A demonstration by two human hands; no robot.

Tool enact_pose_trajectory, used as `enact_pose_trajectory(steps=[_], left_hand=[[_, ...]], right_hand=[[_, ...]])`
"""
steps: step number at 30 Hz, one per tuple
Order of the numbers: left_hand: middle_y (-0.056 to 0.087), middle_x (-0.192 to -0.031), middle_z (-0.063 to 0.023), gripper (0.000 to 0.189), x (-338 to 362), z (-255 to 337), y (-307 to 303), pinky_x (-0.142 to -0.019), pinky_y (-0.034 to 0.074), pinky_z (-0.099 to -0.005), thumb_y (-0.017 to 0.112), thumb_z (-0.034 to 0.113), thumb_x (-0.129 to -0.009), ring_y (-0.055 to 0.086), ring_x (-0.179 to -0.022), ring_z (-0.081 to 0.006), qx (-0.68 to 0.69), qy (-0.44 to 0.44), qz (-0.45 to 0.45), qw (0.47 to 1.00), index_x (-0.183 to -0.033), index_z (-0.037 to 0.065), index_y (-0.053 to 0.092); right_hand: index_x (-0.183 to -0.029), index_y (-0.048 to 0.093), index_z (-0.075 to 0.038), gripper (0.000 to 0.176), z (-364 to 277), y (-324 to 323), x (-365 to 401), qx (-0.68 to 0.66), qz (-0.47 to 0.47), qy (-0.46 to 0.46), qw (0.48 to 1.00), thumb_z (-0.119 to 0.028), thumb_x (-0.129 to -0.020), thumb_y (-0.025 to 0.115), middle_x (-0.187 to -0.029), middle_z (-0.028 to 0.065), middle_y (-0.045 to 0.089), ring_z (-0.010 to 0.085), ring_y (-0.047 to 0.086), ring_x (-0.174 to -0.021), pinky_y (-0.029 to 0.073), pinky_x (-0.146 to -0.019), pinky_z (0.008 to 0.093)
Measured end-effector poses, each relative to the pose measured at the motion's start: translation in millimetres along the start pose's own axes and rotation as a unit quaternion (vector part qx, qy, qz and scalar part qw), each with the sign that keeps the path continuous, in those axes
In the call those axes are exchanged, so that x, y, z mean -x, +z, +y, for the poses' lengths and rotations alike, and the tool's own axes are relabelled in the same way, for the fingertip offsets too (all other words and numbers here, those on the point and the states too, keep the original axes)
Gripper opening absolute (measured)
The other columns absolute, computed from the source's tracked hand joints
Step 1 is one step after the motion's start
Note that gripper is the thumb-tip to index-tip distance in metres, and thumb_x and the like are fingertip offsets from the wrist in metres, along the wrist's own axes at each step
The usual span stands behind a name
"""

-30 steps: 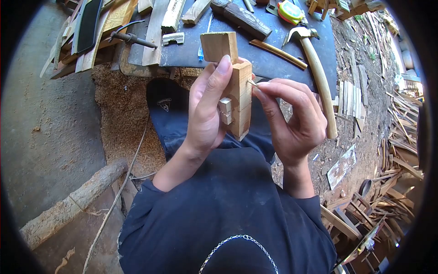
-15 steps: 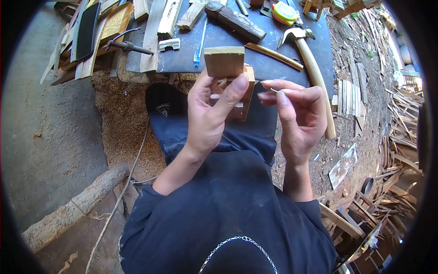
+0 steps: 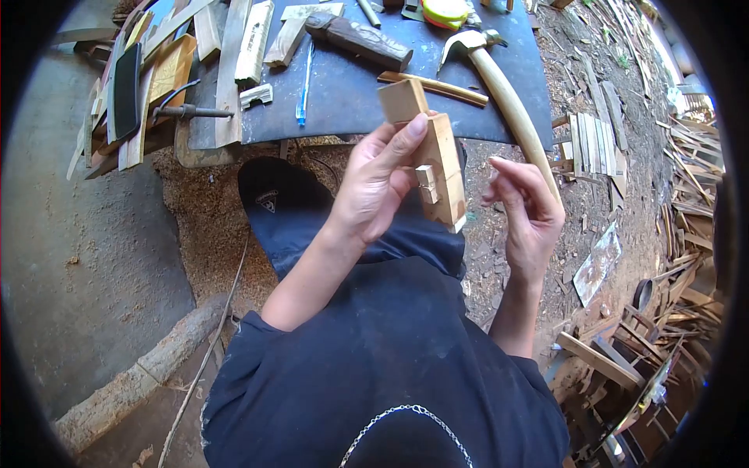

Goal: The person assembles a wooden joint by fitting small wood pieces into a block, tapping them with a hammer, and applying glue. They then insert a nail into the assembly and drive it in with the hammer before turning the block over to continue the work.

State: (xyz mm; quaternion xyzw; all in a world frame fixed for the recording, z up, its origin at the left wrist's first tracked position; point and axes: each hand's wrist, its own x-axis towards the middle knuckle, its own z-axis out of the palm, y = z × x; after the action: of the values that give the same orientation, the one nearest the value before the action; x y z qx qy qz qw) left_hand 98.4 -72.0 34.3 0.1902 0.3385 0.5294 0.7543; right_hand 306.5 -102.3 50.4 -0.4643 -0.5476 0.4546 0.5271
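Note:
My left hand (image 3: 365,191) grips a wooden piece (image 3: 446,164) made of a long upright block, a flat square end at the top and a small peg-like block (image 3: 427,181) on its side. The thumb presses near the top, and the piece is held tilted above my lap. To its right, my right hand (image 3: 529,204) is raised with thumb and fingers pinched together, apart from the wood. Whatever is between those fingertips is too small or hidden to make out.
A dark-topped table (image 3: 273,121) ahead carries a claw hammer (image 3: 507,90), a dark carved wood piece (image 3: 359,40), a wooden strip (image 3: 437,88), a blue pen (image 3: 305,90) and a yellow tape measure (image 3: 445,12). A phone (image 3: 127,92) rests on boards at left. Scrap wood (image 3: 686,257) lies right.
My left hand has turned the wooden piece, so its long side and small block now show. My right hand has moved slightly right and down; the thin nail-like thing in its fingertips no longer shows.

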Motion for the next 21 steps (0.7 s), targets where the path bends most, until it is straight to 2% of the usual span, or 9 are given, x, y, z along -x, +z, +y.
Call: enact_pose_trajectory(steps=[1,4,6,9,12,13,18,19,21], left_hand=[[0.072,-0.12,-0.0118,0.05,-3.7,-2.2,2.2,-0.097,0.061,-0.0409,0.066,0.042,-0.106,0.072,-0.11,-0.0209,0.018,-0.029,-0.016,0.999,-0.134,0.002,0.062],[0.07,-0.122,-0.0131,0.054,-10.0,-10.4,17.0,-0.097,0.061,-0.0396,0.062,0.049,-0.106,0.072,-0.11,-0.0229,0.056,-0.076,-0.022,0.995,-0.132,0.001,0.062],[0.069,-0.123,-0.0122,0.057,-15.6,-19.8,16.5,-0.098,0.061,-0.0379,0.057,0.051,-0.108,0.071,-0.111,-0.0224,0.073,-0.093,-0.047,0.992,-0.134,0.001,0.061],[0.068,-0.124,-0.0117,0.059,-13.2,-25.8,20.5,-0.098,0.06,-0.0375,0.053,0.052,-0.11,0.069,-0.112,-0.0209,0.075,-0.112,-0.054,0.989,-0.138,0.0,0.059],[0.068,-0.124,-0.0119,0.062,-9.5,-31.3,18.4,-0.099,0.06,-0.0374,0.051,0.052,-0.111,0.068,-0.114,-0.0209,0.047,-0.107,-0.034,0.993,-0.141,-0.001,0.057],[0.067,-0.126,-0.0123,0.062,-7.7,-31.4,17.7,-0.099,0.06,-0.038,0.051,0.052,-0.111,0.067,-0.115,-0.0211,0.048,-0.104,-0.038,0.993,-0.142,-0.001,0.056],[0.063,-0.132,-0.0138,0.067,9.4,-22.5,14.3,-0.102,0.059,-0.0428,0.052,0.054,-0.109,0.063,-0.122,-0.0223,0.023,-0.074,-0.047,0.996,-0.146,-0.002,0.052],[0.062,-0.133,-0.0136,0.068,11.9,-23.0,8.9,-0.103,0.058,-0.046,0.061,0.049,-0.106,0.061,-0.125,-0.0219,0.039,-0.084,-0.05,0.994,-0.149,-0.002,0.049],[0.061,-0.134,-0.0132,0.07,20.6,-17.1,8.2,-0.104,0.058,-0.0462,0.066,0.045,-0.102,0.06,-0.126,-0.0215,0.017,-0.079,-0.049,0.996,-0.15,-0.002,0.047]], right_hand=[[-0.125,0.075,0.002,0.024,-6.3,-3.9,2.4,0.001,0.028,0.048,0.998,-0.002,-0.102,0.069,-0.109,0.0093,0.068,0.0122,0.069,-0.089,0.06,-0.077,0.0256],[-0.125,0.075,0.002,0.027,-5.7,-22.9,8.2,0.048,0.056,0.047,0.996,-0.003,-0.099,0.073,-0.11,0.0079,0.068,0.0124,0.069,-0.089,0.06,-0.077,0.0267],[-0.126,0.075,-0.001,0.033,-7.2,-34.7,10.8,0.184,0.083,-0.023,0.979,-0.006,-0.094,0.079,-0.112,0.0081,0.07,0.0141,0.07,-0.092,0.06,-0.079,0.0295],[-0.129,0.075,-0.005,0.042,-8.8,-50.4,7.6,0.404,0.128,-0.126,0.897,-0.014,-0.089,0.085,-0.113,0.0106,0.071,0.0191,0.07,-0.098,0.059,-0.083,0.0344],[-0.136,0.071,-0.007,0.053,-4.3,-57.8,-4.0,0.519,0.145,-0.107,0.836,-0.019,-0.087,0.088,-0.114,0.0115,0.07,0.0233,0.07,-0.1,0.059,-0.085,0.039],[-0.141,0.067,-0.007,0.061,-0.1,-59.6,-4.8,0.54,0.139,-0.072,0.827,-0.025,-0.086,0.089,-0.116,0.0127,0.067,0.0276,0.07,-0.102,0.058,-0.086,0.043],[-0.139,0.066,-0.008,0.059,19.5,-61.0,-12.2,0.538,0.107,-0.038,0.835,-0.032,-0.089,0.086,-0.12,0.0125,0.066,0.0304,0.071,-0.102,0.059,-0.085,0.0442],[-0.138,0.066,-0.008,0.058,20.9,-60.7,-13.4,0.54,0.106,-0.042,0.834,-0.032,-0.089,0.086,-0.12,0.0122,0.066,0.0304,0.072,-0.102,0.059,-0.085,0.0442],[-0.136,0.068,-0.009,0.054,22.1,-59.6,-14.8,0.54,0.109,-0.043,0.834,-0.03,-0.089,0.085,-0.119,0.0115,0.067,0.03,0.072,-0.1,0.06,-0.085,0.0443]])
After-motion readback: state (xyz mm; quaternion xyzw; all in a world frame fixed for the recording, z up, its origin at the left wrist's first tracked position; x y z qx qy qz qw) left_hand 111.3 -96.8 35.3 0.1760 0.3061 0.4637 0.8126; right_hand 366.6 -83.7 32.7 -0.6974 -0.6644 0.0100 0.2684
